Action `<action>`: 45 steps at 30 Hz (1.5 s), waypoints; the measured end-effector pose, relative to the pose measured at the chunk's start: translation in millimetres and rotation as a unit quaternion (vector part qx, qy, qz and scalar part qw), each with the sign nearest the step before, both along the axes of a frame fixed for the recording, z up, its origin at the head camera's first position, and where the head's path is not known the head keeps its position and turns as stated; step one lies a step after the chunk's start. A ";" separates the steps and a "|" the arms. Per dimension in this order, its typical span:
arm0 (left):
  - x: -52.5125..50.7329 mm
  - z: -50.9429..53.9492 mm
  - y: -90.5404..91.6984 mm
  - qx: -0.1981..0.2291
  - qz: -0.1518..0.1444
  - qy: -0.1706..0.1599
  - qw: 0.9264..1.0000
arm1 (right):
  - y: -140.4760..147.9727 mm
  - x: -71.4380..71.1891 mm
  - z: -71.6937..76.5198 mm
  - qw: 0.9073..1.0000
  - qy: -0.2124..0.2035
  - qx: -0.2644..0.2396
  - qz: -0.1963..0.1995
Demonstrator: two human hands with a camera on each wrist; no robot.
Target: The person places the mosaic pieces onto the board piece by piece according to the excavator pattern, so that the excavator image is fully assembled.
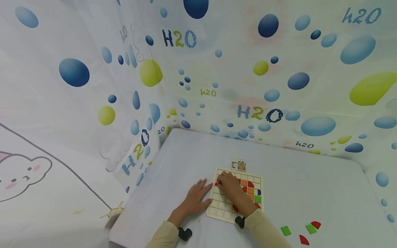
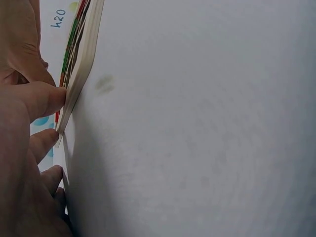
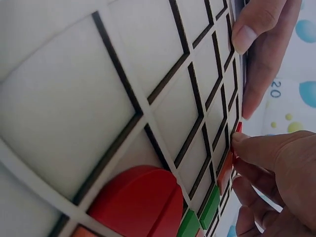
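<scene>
A pale wooden grid board (image 1: 221, 208) lies on the white table, with red, orange, green and blue flat pieces set in its squares. My right hand (image 1: 231, 187) reaches over the board's upper left part. In the right wrist view its thumb and fingertips pinch a small red piece (image 3: 239, 127) at the board's edge, mostly hidden by the fingers. My left hand (image 1: 196, 198) rests beside the board's left edge, fingers spread, thumb touching the rim. Nearer the right wrist camera, rounded red pieces (image 3: 133, 197) and a green piece (image 3: 210, 207) sit in the grid.
A small pattern card (image 1: 238, 164) lies just beyond the board's far edge. To the right front are loose pieces: a green square (image 1: 286, 230), a red quarter-round (image 1: 304, 239), another green square (image 1: 311, 228) and another red quarter-round (image 1: 316, 225). Printed sheets (image 1: 229, 86) hang behind the table.
</scene>
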State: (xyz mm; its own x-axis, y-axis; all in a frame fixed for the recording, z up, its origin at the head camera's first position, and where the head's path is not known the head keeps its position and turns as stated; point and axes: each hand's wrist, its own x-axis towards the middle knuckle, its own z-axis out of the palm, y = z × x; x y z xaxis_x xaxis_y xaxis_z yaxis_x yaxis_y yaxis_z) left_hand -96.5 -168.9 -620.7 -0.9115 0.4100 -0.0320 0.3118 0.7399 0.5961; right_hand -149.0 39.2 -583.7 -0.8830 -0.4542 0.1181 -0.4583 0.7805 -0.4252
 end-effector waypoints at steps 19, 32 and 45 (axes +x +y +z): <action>1.0 -0.7 3.1 0.004 0.000 -0.004 1.000 | 5.3 0.1 -3.6 1.000 0.012 0.020 0.011; -0.9 -4.9 4.4 -0.004 0.010 0.006 1.000 | 62.5 18.2 25.5 0.994 -0.079 -0.057 -0.050; 3.6 -7.4 4.6 0.003 0.014 0.000 1.000 | 191.7 71.6 20.2 0.965 -0.146 -0.034 -0.215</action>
